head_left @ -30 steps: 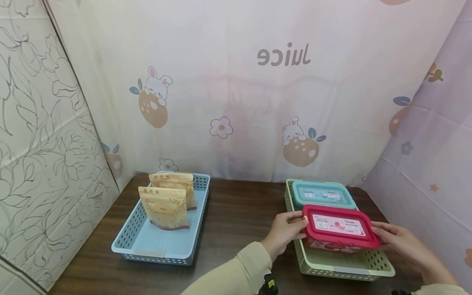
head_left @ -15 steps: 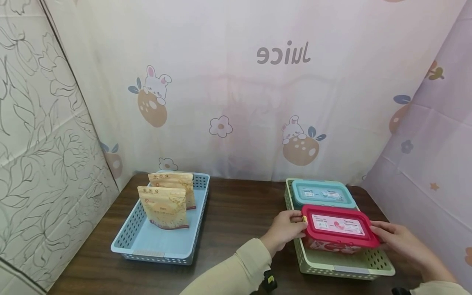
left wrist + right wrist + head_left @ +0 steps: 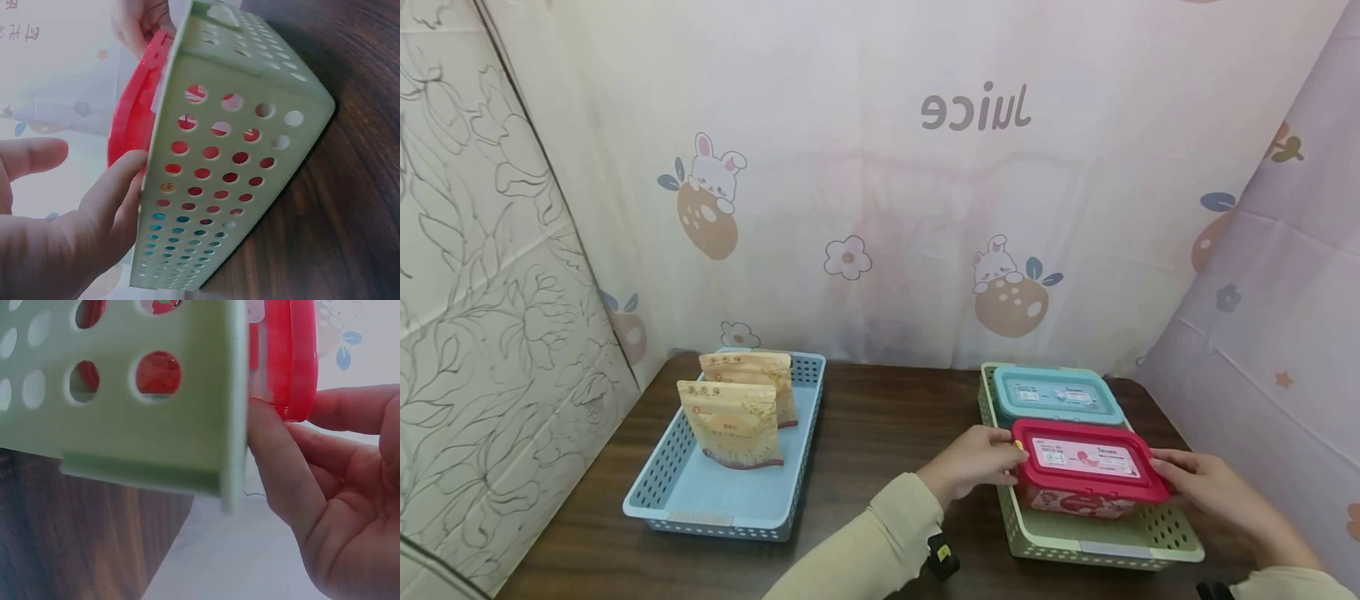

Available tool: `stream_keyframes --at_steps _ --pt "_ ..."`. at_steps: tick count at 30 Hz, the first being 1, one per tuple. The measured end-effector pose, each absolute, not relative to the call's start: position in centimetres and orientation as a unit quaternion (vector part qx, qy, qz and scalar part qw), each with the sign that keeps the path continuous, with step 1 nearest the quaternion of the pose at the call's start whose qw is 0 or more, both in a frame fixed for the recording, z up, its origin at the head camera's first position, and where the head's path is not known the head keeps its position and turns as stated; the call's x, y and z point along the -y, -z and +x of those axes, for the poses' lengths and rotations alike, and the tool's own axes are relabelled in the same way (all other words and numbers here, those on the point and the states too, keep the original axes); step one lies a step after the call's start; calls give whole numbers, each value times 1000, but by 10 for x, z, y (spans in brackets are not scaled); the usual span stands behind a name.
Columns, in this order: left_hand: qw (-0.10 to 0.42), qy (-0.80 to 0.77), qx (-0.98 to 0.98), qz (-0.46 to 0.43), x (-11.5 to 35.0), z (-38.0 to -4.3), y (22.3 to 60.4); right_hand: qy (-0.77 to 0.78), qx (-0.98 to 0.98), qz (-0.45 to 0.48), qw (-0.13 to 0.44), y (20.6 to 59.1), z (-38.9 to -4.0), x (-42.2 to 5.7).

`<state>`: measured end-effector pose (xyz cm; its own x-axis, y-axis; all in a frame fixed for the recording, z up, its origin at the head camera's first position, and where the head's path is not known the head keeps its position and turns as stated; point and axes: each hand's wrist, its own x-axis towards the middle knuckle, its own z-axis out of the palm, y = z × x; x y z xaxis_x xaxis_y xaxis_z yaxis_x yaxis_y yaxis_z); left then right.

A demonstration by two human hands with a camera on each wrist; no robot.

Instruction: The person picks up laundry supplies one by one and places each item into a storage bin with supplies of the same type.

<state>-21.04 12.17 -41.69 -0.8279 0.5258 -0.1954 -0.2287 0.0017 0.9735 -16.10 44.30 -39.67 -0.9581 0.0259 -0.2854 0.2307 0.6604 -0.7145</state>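
A red lidded plastic box (image 3: 1084, 460) with a pink label sits in the green perforated basket (image 3: 1026, 542), its lid standing above the rim. At its left end is my left hand (image 3: 972, 461); in the left wrist view the thumb stands apart from the box, and another fingertip (image 3: 139, 159) touches between lid and basket rim. My right hand (image 3: 1228, 498) pinches the lid's right end, with one finger beneath its edge in the right wrist view. Behind it in the same basket lies a teal lidded box (image 3: 1060, 397). The red box's underside is hidden.
On the left stands a light blue basket (image 3: 700, 500) holding two upright yellow pouches, a front pouch (image 3: 733, 425) and a back pouch (image 3: 763, 367). Dark wooden table (image 3: 887, 433) lies between the baskets. A printed curtain (image 3: 880, 208) hangs close behind.
The left hand and forearm have shifted slightly leftward and away. The red box shows a little more of its front side. Its place in the basket is almost the same.
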Motion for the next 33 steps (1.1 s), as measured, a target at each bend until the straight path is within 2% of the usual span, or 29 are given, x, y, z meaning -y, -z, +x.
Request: stream_keyframes --at_steps 8,17,24,33 --pt "309 -711 -617 133 -114 -213 408 505 -844 67 168 389 -156 -440" --pt "318 -709 -614 139 -114 -213 408 373 -914 41 152 381 -157 -438" --pt "325 -709 -610 141 -112 -212 408 446 -873 61 187 379 -154 -435" --pt "334 -708 -601 162 -103 -214 406 402 -897 37 178 374 -154 -433"
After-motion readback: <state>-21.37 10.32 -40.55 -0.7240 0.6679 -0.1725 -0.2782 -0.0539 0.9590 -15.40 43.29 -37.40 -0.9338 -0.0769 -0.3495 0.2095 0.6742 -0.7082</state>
